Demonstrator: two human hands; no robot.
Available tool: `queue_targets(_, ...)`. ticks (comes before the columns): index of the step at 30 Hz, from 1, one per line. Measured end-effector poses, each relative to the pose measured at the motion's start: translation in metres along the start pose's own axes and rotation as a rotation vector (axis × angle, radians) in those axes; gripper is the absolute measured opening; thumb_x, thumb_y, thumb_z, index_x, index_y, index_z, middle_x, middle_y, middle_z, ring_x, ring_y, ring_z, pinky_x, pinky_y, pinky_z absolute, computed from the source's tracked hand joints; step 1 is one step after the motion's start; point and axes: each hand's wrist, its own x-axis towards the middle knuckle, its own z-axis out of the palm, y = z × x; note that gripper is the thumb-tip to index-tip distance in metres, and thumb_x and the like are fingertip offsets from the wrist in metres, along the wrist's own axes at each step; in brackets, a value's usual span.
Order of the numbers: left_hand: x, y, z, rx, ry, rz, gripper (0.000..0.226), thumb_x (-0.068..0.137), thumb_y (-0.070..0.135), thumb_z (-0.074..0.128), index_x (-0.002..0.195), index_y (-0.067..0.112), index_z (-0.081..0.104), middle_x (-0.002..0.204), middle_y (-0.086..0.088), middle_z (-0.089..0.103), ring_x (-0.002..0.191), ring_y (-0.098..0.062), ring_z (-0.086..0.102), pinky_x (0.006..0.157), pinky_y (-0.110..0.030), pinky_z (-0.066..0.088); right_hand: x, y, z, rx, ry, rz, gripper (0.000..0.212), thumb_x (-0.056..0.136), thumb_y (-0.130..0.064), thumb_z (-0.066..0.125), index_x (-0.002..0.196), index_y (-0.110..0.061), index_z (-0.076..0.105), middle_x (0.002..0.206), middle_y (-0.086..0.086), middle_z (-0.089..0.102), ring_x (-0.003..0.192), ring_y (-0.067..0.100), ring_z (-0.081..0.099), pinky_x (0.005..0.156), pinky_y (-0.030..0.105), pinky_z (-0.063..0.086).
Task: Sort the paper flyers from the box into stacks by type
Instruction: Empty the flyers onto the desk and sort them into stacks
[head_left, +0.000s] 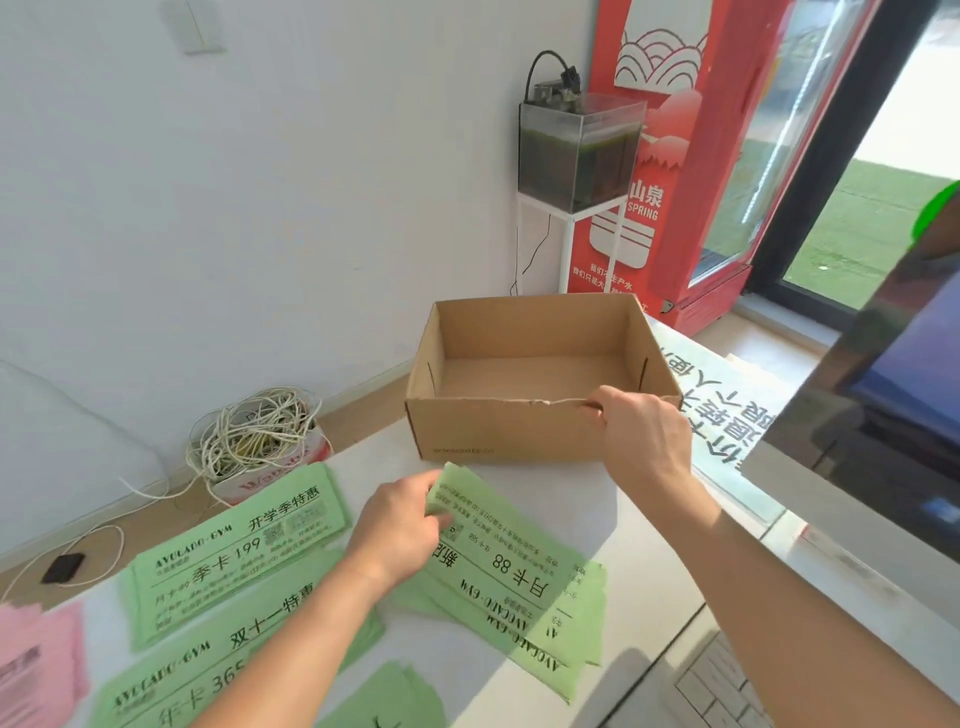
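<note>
An open cardboard box (498, 431) stands on the white table, and its inside shows only bare cardboard. My right hand (644, 436) grips the box's near rim at the right. My left hand (400, 525) pinches the far corner of a green flyer (509, 561) printed "88", which lies on a loose green stack (571, 634) in front of the box. Left of it lie a green "199" stack (234, 551) and a green "365" stack (171, 675). Another green stack (395, 701) sits at the bottom edge, and pink flyers (36, 670) lie at the far left.
A monitor (878, 415) stands at the right with a keyboard (727, 691) below it. On the floor to the left sit a bucket of tangled cord (260, 441) and a small black adapter (62, 566). A fish tank on a stand (576, 156) and a red fridge (691, 156) stand behind.
</note>
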Motion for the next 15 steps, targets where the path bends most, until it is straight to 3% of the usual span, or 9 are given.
queue_targets(4,0.008,0.009,0.003,0.168,0.034,0.165,0.039,0.077,0.005,0.056,0.104,0.033,0.061,0.083,0.007,0.071,0.082,-0.017,0.064,0.065,-0.025,0.047,0.016,0.014,0.004,-0.017,-0.005,0.109,0.025,0.094,-0.038,0.049,0.102,-0.021,0.066,0.09,0.012,0.068,0.087,0.035,0.063,0.065,0.033,0.041)
queue_targets(7,0.017,0.021,0.003,0.264,0.082,0.299,0.03,0.078,0.007,0.052,0.098,0.028,0.061,0.079,0.005,0.067,0.075,-0.022,0.059,0.061,-0.03,0.046,0.007,0.021,0.01,-0.001,-0.033,0.127,0.024,0.094,-0.028,0.047,0.111,-0.02,0.061,0.092,0.012,0.067,0.088,0.035,0.063,0.065,0.033,0.041)
queue_targets(9,0.025,0.029,0.005,0.345,0.112,0.392,0.025,0.078,0.007,0.052,0.093,0.025,0.061,0.078,0.003,0.066,0.071,-0.024,0.058,0.056,-0.029,0.041,-0.005,0.024,0.01,0.138,-0.004,0.032,0.037,0.089,-0.021,0.053,0.125,-0.023,0.053,0.097,0.009,0.065,0.092,0.031,0.061,0.072,0.034,0.046)
queue_targets(10,0.029,0.033,0.008,0.394,0.121,0.437,0.025,0.077,0.005,0.053,0.089,0.024,0.061,0.075,0.002,0.066,0.068,-0.025,0.058,0.055,-0.028,0.036,-0.012,0.024,0.009,0.254,-0.052,-0.051,0.047,0.085,-0.017,0.057,0.131,-0.025,0.049,0.1,0.005,0.062,0.093,0.027,0.058,0.078,0.035,0.047)
queue_targets(12,0.033,0.042,0.014,0.544,0.138,0.517,0.026,0.066,-0.001,0.06,0.078,0.022,0.059,0.064,0.003,0.062,0.06,-0.024,0.058,0.054,-0.026,0.03,-0.03,0.017,0.005,0.512,-0.375,-0.149,0.07,0.08,-0.017,0.067,0.141,-0.029,0.034,0.112,-0.003,0.054,0.099,0.016,0.052,0.092,0.034,0.045)
queue_targets(14,0.032,0.053,0.023,0.637,0.135,0.618,0.03,0.053,-0.003,0.06,0.069,0.022,0.056,0.054,0.005,0.057,0.05,-0.02,0.056,0.053,-0.024,0.037,-0.05,0.006,0.009,0.678,-0.679,-0.137,0.087,0.078,-0.022,0.075,0.145,-0.035,0.02,0.119,-0.01,0.049,0.106,0.012,0.051,0.095,0.028,0.044)
queue_targets(15,0.03,0.056,0.027,0.649,0.154,0.677,0.027,0.054,0.0,0.055,0.069,0.022,0.057,0.053,0.006,0.056,0.05,-0.019,0.057,0.057,-0.024,0.044,-0.057,0.001,0.016,0.693,-0.67,-0.125,0.085,0.079,-0.023,0.075,0.144,-0.037,0.022,0.116,-0.012,0.053,0.102,0.011,0.054,0.092,0.027,0.046)
